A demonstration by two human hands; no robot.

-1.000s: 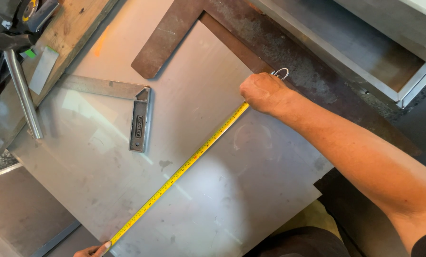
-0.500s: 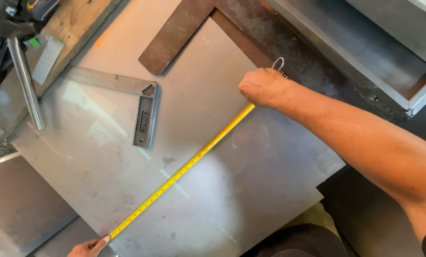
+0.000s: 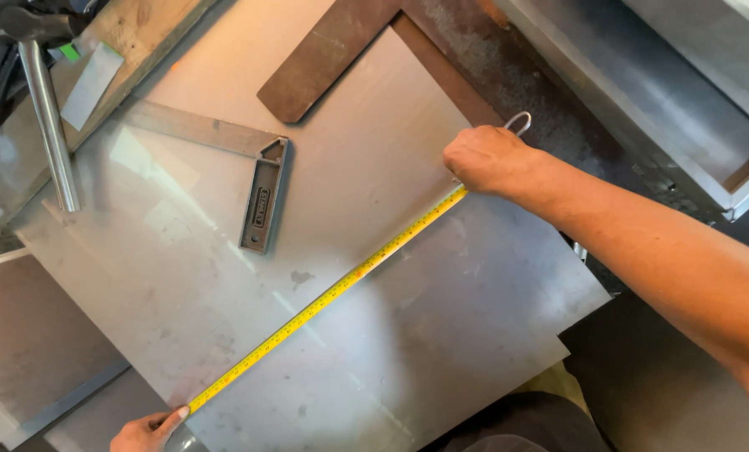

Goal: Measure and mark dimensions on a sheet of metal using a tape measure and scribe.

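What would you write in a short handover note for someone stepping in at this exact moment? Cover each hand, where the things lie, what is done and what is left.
Left hand: pins the tape's end at the near left edge of the metal sheet.
Right hand: closed over the other end of the yellow tape measure at the sheet's far edge; a wire loop sticks out past the fingers.
Things: tape lies taut, diagonally across the sheet. Try square rests flat on the sheet, untouched. Rusty steel square lies at the far corner; hammer at far left.
Done: tape stretched across.
Left: no mark on the sheet is visible along the tape.
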